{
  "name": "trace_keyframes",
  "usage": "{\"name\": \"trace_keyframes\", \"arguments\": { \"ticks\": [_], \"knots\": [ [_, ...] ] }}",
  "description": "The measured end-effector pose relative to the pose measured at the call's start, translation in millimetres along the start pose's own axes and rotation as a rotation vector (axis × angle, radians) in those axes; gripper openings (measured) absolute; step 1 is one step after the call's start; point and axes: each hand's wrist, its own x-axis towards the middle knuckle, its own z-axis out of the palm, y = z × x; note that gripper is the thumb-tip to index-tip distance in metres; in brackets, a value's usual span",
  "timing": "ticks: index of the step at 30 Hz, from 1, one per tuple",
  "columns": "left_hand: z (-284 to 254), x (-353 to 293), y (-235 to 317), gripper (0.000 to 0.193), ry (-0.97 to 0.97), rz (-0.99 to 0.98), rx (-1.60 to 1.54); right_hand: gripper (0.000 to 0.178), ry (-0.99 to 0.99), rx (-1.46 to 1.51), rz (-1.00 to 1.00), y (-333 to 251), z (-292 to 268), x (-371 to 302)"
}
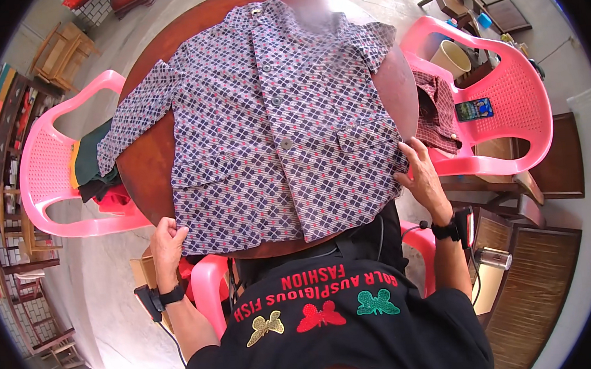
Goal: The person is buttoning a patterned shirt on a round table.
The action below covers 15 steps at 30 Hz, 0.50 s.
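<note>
A patterned button-up jacket (236,113) in navy, white and red lies spread front-up on a round brown table (149,174), its collar at the far side and its hem towards me. Dark round buttons run down its middle. My left hand (168,243) is closed on the hem's near left corner, thumb on the cloth. At the lower right edge, my right hand (424,179) has its thumb and curled fingertips on the fabric, with a gap between them. The jacket's left-hand sleeve reaches past the table edge; the right-hand sleeve is folded short or partly tucked from sight.
Pink plastic chairs stand at left (41,171) and right (522,93). Dark green folded cloth (90,161) lies on the left one; a red checked garment (434,109) and a phone (474,109) are on the right one. Beyond that is a cream bucket (451,58). Wooden shelving lines the left wall.
</note>
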Motion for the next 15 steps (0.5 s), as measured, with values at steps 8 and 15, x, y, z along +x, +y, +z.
{"name": "trace_keyframes", "arguments": {
  "ticks": [8,15],
  "knots": [
    [-6.5,-2.1,-1.5,0.019,-0.048,-0.048,-0.040,0.078,-0.105,0.583,0.379,3.0,3.9,-25.8],
    [-0.1,-0.4,-12.0,0.022,-0.007,-0.029,-0.027,0.039,-0.129,0.881,0.396,19.7,5.8,-26.4]
  ]
}}
